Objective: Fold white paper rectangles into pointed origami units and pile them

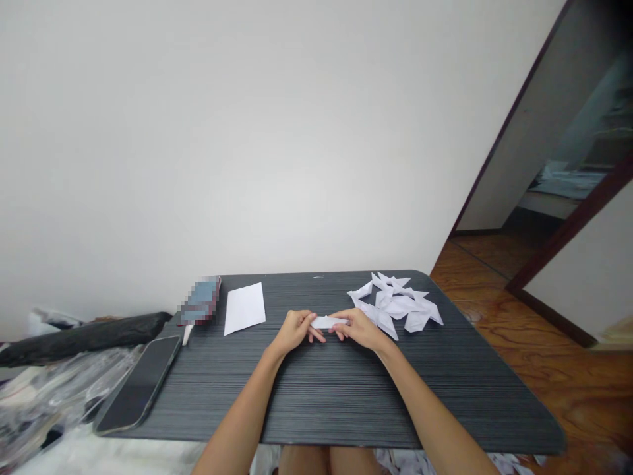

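Note:
Between my two hands is a narrow folded strip of white paper [324, 322], held just above the dark table [341, 389]. My left hand [295, 330] pinches its left end with thumb and fingers. At the other end, my right hand [360, 328] grips the strip, the fingers curled beneath it. Close to the right hand lies a loose pile of folded white paper pieces [400, 305] with pointed ends. To the left of my hands, a flat stack or sheet of white paper [245, 309] rests on the tabletop.
A smartphone [141, 382] lies at the table's left edge, near a blurred-out item [200, 301]. Beyond that edge are a long black bundle [84, 340] and clear plastic bags [64, 389]. A white wall [277, 145] stands behind, and wooden floor [534, 316] stretches to the right.

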The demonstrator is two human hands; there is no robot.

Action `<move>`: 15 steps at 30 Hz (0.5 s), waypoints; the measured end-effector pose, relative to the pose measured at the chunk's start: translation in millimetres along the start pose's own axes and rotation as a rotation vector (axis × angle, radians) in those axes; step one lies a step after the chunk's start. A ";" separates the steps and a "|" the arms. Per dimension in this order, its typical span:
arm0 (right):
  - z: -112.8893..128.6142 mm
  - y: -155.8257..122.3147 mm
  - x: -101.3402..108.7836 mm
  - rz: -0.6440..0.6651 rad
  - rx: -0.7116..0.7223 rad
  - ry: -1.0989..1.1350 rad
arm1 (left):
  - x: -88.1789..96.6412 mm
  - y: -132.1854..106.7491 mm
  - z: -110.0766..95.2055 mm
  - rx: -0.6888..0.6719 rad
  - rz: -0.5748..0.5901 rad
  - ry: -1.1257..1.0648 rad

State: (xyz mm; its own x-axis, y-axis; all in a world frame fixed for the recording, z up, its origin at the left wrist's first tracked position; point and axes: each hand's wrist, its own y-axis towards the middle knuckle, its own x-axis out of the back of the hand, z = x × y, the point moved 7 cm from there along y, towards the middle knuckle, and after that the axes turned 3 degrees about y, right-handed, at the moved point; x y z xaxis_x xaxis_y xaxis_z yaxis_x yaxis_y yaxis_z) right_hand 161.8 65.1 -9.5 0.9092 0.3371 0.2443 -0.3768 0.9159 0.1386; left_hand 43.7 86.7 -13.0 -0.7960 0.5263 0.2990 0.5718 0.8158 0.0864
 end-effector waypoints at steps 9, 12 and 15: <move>-8.0 1.5 0.9 0.021 0.030 -0.044 | -1.6 -0.6 7.6 0.015 -0.050 -0.026; -12.1 0.5 -1.0 0.029 0.026 -0.029 | 0.7 -3.6 7.0 0.002 -0.098 0.008; -14.5 -2.4 -2.2 0.045 0.026 -0.044 | 1.7 -6.2 7.0 -0.019 -0.101 0.050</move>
State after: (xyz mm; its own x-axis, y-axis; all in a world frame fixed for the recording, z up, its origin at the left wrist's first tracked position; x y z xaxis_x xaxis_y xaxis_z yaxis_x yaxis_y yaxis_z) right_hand 163.3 65.3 -24.3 0.8830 0.3673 0.2923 -0.4220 0.8939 0.1512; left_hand 37.4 84.1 -19.7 -0.8391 0.4284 0.3351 0.4930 0.8593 0.1361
